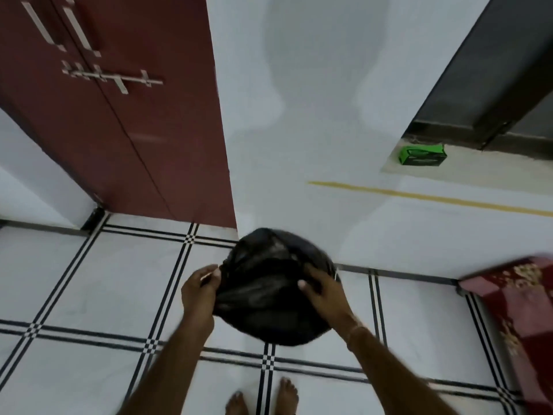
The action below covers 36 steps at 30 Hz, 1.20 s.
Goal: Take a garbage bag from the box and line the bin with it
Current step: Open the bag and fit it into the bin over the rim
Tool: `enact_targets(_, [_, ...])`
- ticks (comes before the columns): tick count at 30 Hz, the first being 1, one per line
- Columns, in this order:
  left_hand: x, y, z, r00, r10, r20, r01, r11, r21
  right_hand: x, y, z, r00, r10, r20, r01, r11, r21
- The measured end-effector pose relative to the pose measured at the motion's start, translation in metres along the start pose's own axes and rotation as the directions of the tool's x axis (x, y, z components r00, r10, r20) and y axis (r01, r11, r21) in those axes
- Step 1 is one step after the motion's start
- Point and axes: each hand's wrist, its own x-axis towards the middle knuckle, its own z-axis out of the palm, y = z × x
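A black garbage bag (269,283) covers a round bin on the tiled floor by the wall; the bin itself is hidden under the plastic. My left hand (200,290) pinches the bag's edge at the bin's left side. My right hand (323,290) presses on the bag at the bin's right side, fingers curled over the plastic. A green box (422,155) lies on a ledge in a wall recess at the upper right, far from both hands.
A dark red double door (119,115) with metal handles and a latch stands at the left. A red patterned mattress or cushion (520,310) lies at the right edge. My bare feet (263,398) stand on the white tiled floor (89,295) below the bin.
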Motion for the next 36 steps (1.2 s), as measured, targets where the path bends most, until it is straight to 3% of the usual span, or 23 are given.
enact_targets(2, [0.004,-0.003,-0.005,0.996,-0.080,0.043,0.082,0.995,-0.062,-0.005,0.012,0.000,0.989,0.142,0.036,-0.147,0.960,0.238])
enact_targets(4, [0.004,-0.001,-0.007,0.992,-0.101,0.072,0.107,0.991,-0.076,-0.010,0.010,-0.004,0.982,0.191,0.002,-0.178,0.915,0.363])
enact_targets(12, [-0.001,-0.011,-0.001,0.974,-0.096,0.207,0.115,0.990,-0.081,-0.013,-0.006,0.001,0.982,0.176,-0.074,-0.111,0.843,0.526])
enact_targets(17, [0.002,-0.016,0.003,0.968,-0.026,0.251,0.013,0.999,0.052,0.002,-0.003,0.001,0.981,0.159,-0.113,-0.073,0.836,0.545])
enact_targets(23, [0.022,-0.052,0.016,0.983,-0.113,0.143,0.051,0.924,0.380,0.015,0.012,0.003,0.970,0.223,-0.099,-0.125,0.802,0.584])
enact_targets(29, [0.054,-0.088,0.063,0.926,-0.358,0.121,0.348,0.933,0.095,0.047,0.056,0.018,0.956,0.277,-0.092,-0.170,0.783,0.598])
enact_targets(36, [0.124,-0.187,0.137,0.800,-0.582,0.144,0.599,0.787,-0.146,0.112,0.161,0.065,0.928,0.367,-0.061,-0.250,0.735,0.630])
